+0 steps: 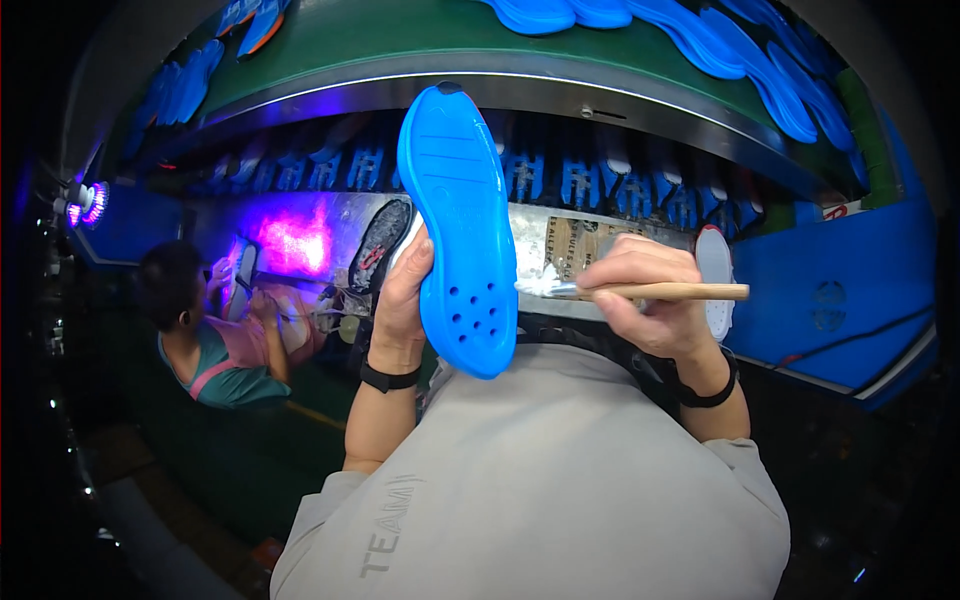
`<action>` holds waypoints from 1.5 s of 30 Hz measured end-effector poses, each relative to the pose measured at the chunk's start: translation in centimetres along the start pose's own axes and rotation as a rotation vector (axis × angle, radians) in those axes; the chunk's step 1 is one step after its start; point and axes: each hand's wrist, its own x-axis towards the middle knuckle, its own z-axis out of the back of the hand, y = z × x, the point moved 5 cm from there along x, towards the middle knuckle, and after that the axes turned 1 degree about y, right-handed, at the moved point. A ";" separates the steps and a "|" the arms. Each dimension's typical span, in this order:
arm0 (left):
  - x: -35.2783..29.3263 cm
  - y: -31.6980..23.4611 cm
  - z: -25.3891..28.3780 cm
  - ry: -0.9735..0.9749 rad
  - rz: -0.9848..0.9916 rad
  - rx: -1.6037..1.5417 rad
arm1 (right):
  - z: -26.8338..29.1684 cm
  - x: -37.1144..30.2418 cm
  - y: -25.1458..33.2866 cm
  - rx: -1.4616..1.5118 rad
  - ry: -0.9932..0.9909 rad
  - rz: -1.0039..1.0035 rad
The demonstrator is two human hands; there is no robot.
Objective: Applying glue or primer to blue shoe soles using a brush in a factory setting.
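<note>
My left hand (405,290) is closed on the left edge of a blue shoe sole (462,220), held up in front of my chest. Several small round holes dot the sole's heel, and its toe points away from me with a dark patch at the tip. In my right hand (650,295) is a brush (690,291) with a wooden handle, its white-coated bristles at the sole's right edge; whether they touch it I cannot tell. Beside my left hand lies a dark sole (380,245) on the metal bench, and a white sole (714,280) stands right of my right hand.
Across the far side runs a green conveyor belt (400,35) with a metal edge, carrying several blue soles (700,40). Shoes sit on a rack under it. At left, another person (220,330) handles a sole near a purple-lit patch. A blue panel (840,290) stands at right.
</note>
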 end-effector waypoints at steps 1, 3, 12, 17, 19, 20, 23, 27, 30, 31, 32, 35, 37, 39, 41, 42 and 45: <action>0.0 0.3 0.1 -0.074 0.040 -0.158 | 0.6 -0.3 -0.1 0.074 -0.072 -0.042; 0.3 -0.4 -1.1 0.019 0.047 -0.294 | 1.4 -1.2 -0.8 0.113 -0.122 -0.038; 1.5 -2.3 -0.8 0.325 -0.022 -0.739 | 2.1 -5.6 -3.1 0.286 -0.447 -0.351; 11.0 -12.8 0.1 0.522 -0.121 -0.362 | 2.0 -7.4 -3.7 0.266 -0.528 -0.429; 15.2 -17.3 -0.2 0.447 0.014 -0.922 | 2.0 -7.6 -3.8 0.253 -0.514 -0.442; 17.5 -19.9 1.7 0.142 -0.390 -0.093 | 2.1 -7.6 -3.9 0.230 -0.513 -0.446; 20.5 -22.3 9.3 -0.528 -0.444 0.371 | 2.5 -8.1 -3.9 0.176 -0.560 -0.461; 22.5 -26.6 14.6 -0.790 -0.329 2.716 | 2.7 -9.6 -4.8 0.125 -0.669 -0.527; 23.8 -27.2 16.7 -0.482 -0.905 2.590 | 2.7 -11.4 -6.8 0.307 -0.854 -0.613; 24.3 -29.1 17.5 -0.401 -0.923 2.592 | 2.8 -12.0 -7.8 0.390 -0.914 -0.614; 24.7 -31.2 18.3 -0.325 -0.938 2.594 | 2.8 -11.7 -8.3 0.468 -0.992 -0.626; 25.1 -31.6 18.3 -0.127 -0.992 2.601 | 1.9 -12.5 -10.4 0.776 -1.138 -0.690; 25.7 -32.7 18.3 -0.069 -1.014 2.625 | 1.3 -13.5 -11.6 0.845 -1.230 -0.740; 25.6 -34.2 18.8 -0.056 -1.019 2.662 | 1.0 -14.2 -12.9 0.810 -1.270 -0.751; 24.3 -35.6 19.5 -0.068 -1.003 2.717 | 0.8 -14.8 -14.4 0.787 -1.285 -0.773; 23.5 -36.1 19.8 -0.075 -0.991 2.748 | 1.0 -14.9 -15.1 0.604 -1.205 -0.838; 20.4 -36.1 19.8 -0.080 -0.955 2.843 | 0.8 -17.8 -19.0 0.303 -1.102 -0.918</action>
